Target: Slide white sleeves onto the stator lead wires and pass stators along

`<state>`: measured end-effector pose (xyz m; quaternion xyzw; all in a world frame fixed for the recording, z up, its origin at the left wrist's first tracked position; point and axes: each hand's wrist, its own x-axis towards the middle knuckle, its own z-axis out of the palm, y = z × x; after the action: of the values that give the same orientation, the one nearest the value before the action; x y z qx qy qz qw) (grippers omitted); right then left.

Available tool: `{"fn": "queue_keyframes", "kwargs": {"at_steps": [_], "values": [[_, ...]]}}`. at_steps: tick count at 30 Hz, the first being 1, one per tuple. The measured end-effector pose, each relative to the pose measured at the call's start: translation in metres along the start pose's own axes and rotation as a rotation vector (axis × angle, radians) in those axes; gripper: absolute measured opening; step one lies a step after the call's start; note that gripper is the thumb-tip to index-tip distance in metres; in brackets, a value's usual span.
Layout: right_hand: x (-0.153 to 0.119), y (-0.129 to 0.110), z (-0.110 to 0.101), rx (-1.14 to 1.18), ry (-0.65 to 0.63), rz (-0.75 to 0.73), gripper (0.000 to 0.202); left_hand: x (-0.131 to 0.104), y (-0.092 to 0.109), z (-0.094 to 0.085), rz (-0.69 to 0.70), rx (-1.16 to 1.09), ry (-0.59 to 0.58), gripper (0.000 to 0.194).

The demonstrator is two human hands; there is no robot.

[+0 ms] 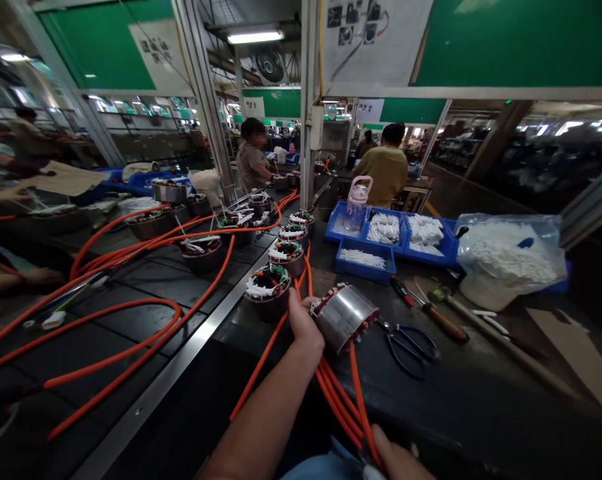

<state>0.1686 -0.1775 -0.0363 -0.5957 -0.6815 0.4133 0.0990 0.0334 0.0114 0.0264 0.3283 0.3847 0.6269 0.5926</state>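
My left hand (pixel 307 328) is at the near end of a tilted motor stator (pixel 347 316), a silver metal ring with windings at both ends. Its thumb points up and its fingers are partly hidden behind the stator, gripping its end. Orange cables (pixel 337 393) run from the stator down towards me. At the bottom edge my right hand (pixel 398 459), partly cut off by the frame, is closed around these cables. Just left of the stator stands another stator (pixel 267 291) with white-sleeved leads, upright at the front of a row of several.
Blue-handled pliers (pixel 411 347), a wooden-handled tool (pixel 445 321) and a hammer (pixel 501 340) lie to the right. Behind are blue bins (pixel 365 268) of white sleeves and a plastic bag (pixel 511 257). A metal rail (pixel 201 340) borders the left bench, crossed by orange cables (pixel 145 303). Other people work nearby.
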Motion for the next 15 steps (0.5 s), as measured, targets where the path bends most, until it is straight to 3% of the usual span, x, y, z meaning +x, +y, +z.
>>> {"fn": "queue_keyframes", "kwargs": {"at_steps": [4, 7, 10, 12, 15], "values": [[-0.017, -0.002, -0.031, -0.322, 0.065, -0.062, 0.03, -0.003, 0.001, 0.002, 0.176, 0.221, -0.145, 0.05], [-0.024, 0.002, -0.07, -0.382, 0.179, -0.079, 0.021, -0.011, 0.003, -0.002, 0.346, 0.525, -0.431, 0.027], [-0.009, 0.02, -0.111, -0.38, 0.353, 0.046, 0.026, -0.016, 0.007, -0.007, 0.704, 1.068, -0.711, 0.022], [0.012, 0.037, -0.137, -0.434, 0.47, 0.167, 0.03, -0.018, 0.008, -0.008, 0.838, 1.308, -0.719, 0.023], [0.051, 0.056, -0.169, -0.583, 0.565, 0.34, 0.037, -0.022, 0.005, -0.004, 0.86, 1.435, -0.634, 0.022]]}}
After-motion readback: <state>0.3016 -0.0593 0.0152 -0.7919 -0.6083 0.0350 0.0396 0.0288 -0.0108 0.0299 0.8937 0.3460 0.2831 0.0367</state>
